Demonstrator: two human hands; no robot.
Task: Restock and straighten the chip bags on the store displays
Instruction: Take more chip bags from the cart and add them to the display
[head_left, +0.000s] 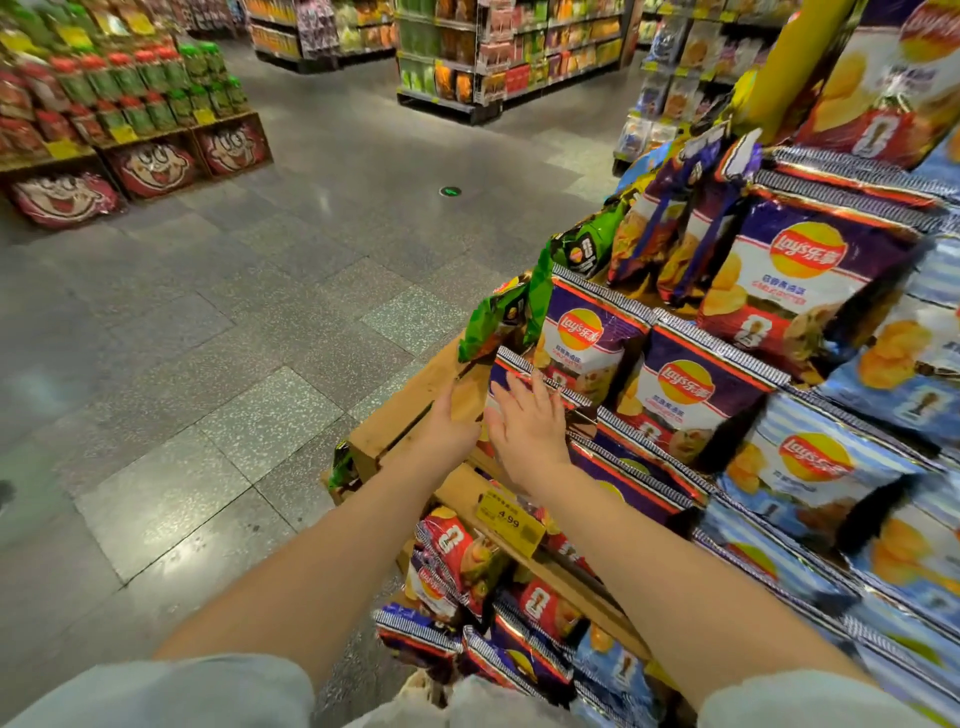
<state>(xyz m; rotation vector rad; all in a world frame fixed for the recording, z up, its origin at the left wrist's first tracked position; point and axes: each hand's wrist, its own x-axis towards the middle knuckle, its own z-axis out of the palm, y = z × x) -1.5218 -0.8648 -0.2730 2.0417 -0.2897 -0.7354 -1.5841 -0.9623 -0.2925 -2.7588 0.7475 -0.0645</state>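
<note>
A supermarket aisle of grey speckled floor tiles runs off to the left of both hands, with a tiered wooden display of chip bags rising to their right. The right hand lies flat, fingers straight and spread, pressing the top edge of a purple chip bag at the display's left corner. The left hand reaches in just beside it, palm turned toward the bag's left side; its fingers are partly hidden, so I cannot tell whether they grip. The bag sits directly ahead of both hands, its sealed top edge running left to right under the right palm, which is the nearer one. More purple bags stand just right of it, and a yellow price tag hangs below the right wrist.
</note>
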